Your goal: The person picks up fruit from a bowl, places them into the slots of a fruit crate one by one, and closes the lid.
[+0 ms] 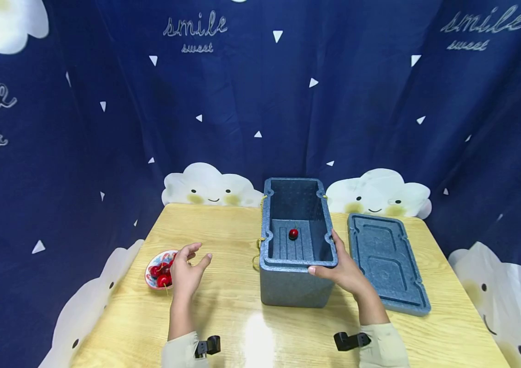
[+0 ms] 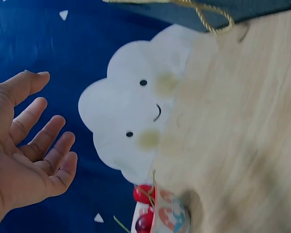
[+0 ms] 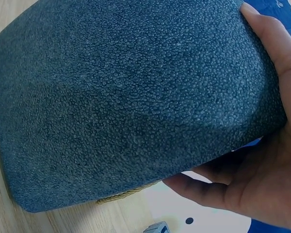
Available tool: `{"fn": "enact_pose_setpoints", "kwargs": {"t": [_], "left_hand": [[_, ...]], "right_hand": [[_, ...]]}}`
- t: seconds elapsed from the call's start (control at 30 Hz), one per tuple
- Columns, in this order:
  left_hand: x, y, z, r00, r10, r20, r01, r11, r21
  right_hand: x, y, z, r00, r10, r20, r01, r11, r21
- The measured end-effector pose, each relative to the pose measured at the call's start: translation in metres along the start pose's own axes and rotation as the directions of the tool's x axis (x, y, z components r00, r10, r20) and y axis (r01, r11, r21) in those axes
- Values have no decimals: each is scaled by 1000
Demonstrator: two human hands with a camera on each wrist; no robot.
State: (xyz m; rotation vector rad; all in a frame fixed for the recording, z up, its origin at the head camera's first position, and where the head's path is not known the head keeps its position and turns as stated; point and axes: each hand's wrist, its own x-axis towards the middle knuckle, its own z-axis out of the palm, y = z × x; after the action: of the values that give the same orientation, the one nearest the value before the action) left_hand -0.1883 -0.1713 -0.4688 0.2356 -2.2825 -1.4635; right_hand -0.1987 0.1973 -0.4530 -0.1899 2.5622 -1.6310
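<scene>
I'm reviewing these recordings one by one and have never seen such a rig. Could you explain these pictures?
There is no robot: a person works bare-handed. The widest picture comes from a head camera looking forward and down; the other two come from cameras on the left and right wrists. On the wooden table stands an open blue-grey box with one cherry inside. A matching lid lies to its right, and a small patterned bowl of red cherries sits left of the box. The right hand grips the box's near right corner. The left hand, near the bowl, holds nothing; its thumb and fingers are apart.
</scene>
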Motion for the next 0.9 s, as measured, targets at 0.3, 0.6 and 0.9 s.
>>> {"fn": "enact_pose_setpoints", "kwargs": {"t": [0.3, 0.6, 0.9], "left_hand": [[4, -25, -18, 999, -21, -28, 23, 999, 47], [7, -39, -34, 993, 36, -114, -32, 999, 32], [14, -56, -43, 994, -72, -84, 79, 993, 83]], "right_hand": [[-1, 1, -1, 1000, 5, -3, -5, 1000, -1], [0, 2, 1, 1000, -8, -9, 7, 1000, -13], [0, 2, 1, 1000, 6, -7, -6, 1000, -20]]}}
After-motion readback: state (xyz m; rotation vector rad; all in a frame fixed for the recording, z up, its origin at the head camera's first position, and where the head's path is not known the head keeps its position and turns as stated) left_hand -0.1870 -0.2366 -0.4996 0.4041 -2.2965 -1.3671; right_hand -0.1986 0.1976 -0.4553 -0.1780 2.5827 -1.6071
